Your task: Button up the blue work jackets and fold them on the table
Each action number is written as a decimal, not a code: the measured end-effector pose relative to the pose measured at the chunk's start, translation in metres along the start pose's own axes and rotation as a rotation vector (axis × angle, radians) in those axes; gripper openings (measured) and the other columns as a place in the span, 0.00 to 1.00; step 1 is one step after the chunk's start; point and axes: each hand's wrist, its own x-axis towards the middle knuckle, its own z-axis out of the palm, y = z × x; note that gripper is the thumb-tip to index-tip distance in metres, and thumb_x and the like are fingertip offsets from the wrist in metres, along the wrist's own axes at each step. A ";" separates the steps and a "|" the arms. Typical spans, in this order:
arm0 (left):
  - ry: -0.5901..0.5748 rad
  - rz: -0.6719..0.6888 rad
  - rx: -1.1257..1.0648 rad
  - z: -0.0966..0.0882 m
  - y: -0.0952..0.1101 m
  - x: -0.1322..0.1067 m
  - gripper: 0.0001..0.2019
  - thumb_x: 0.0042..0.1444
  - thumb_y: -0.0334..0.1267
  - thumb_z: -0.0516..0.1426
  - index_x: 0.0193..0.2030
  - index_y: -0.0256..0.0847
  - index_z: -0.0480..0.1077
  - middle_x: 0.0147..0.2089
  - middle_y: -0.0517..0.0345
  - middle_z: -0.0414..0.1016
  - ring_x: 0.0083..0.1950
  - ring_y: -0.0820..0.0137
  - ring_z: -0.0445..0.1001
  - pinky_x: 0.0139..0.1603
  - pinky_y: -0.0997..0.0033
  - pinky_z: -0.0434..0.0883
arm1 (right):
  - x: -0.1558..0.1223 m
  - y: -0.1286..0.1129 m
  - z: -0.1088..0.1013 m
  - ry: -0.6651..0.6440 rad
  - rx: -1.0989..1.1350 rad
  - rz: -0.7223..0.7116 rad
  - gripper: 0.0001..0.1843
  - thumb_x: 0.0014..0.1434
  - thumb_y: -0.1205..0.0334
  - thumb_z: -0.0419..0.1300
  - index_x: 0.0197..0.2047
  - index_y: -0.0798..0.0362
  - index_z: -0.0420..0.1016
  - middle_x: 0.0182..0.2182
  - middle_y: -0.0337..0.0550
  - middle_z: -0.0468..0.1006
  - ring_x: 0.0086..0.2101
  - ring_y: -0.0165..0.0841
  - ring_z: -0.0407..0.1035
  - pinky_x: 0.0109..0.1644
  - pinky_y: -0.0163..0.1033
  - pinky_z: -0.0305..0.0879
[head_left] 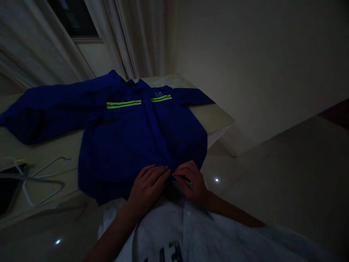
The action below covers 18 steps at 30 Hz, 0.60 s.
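At the far left of the frame, a white coated wire hanger (49, 181) lies on the cream table (212, 116), beside a dark flat object (7, 189) too dim to identify. Moving right, the blue work jacket (128, 149) lies front up on the table, one sleeve (35, 116) spread toward the left edge and two lime reflective stripes (124, 104) crossing its chest. Its placket (155, 123) forms the long axis, running from the collar at top centre down and slightly right to the hem at bottom centre. The left hand (147, 189) lies on the hem just left of that line, its grip loosely closed, and whether it pinches cloth cannot be told. The right hand (192, 183) is nearer the placket's lower end, its grip pressed together on the jacket's edge. Further right, the tiled floor (272, 171) lies below the table.
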 end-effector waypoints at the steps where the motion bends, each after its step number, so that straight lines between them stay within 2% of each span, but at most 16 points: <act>1: 0.030 0.001 0.022 0.004 0.001 -0.003 0.15 0.72 0.31 0.53 0.63 0.40 0.71 0.55 0.49 0.83 0.53 0.63 0.80 0.59 0.55 0.71 | 0.001 0.000 0.001 -0.010 0.003 -0.015 0.05 0.70 0.66 0.61 0.45 0.49 0.78 0.38 0.44 0.80 0.41 0.38 0.73 0.47 0.47 0.69; 4: 0.102 0.027 0.095 0.013 -0.006 0.000 0.15 0.71 0.27 0.52 0.61 0.38 0.72 0.50 0.48 0.84 0.47 0.64 0.81 0.49 0.59 0.72 | -0.001 0.000 0.002 -0.044 -0.021 -0.061 0.05 0.71 0.66 0.59 0.44 0.51 0.77 0.37 0.44 0.81 0.39 0.37 0.73 0.46 0.47 0.67; 7: 0.145 0.032 0.174 0.015 -0.014 0.006 0.17 0.69 0.25 0.54 0.62 0.37 0.71 0.49 0.47 0.85 0.44 0.62 0.81 0.44 0.59 0.72 | -0.005 -0.001 0.003 -0.061 -0.044 -0.107 0.06 0.71 0.67 0.58 0.44 0.51 0.77 0.36 0.43 0.82 0.38 0.37 0.73 0.45 0.47 0.66; 12: 0.085 -0.021 0.014 0.010 -0.007 0.007 0.16 0.68 0.27 0.56 0.60 0.41 0.73 0.50 0.49 0.84 0.47 0.63 0.81 0.48 0.60 0.73 | -0.005 0.001 0.001 0.048 0.007 0.044 0.05 0.70 0.66 0.60 0.43 0.50 0.78 0.35 0.44 0.81 0.39 0.36 0.74 0.46 0.46 0.69; 15: 0.051 -0.077 0.001 0.011 0.000 0.005 0.15 0.67 0.29 0.56 0.57 0.42 0.75 0.49 0.51 0.84 0.46 0.63 0.80 0.47 0.58 0.73 | -0.004 0.003 0.002 0.024 0.076 0.092 0.05 0.70 0.65 0.61 0.44 0.50 0.79 0.36 0.44 0.80 0.39 0.35 0.75 0.44 0.43 0.73; 18: 0.054 -0.102 0.008 0.014 0.001 0.003 0.13 0.67 0.30 0.56 0.55 0.43 0.76 0.50 0.51 0.84 0.46 0.61 0.79 0.46 0.57 0.72 | -0.006 0.005 0.004 0.007 0.116 0.063 0.06 0.70 0.66 0.61 0.46 0.51 0.80 0.38 0.45 0.81 0.39 0.34 0.77 0.42 0.39 0.75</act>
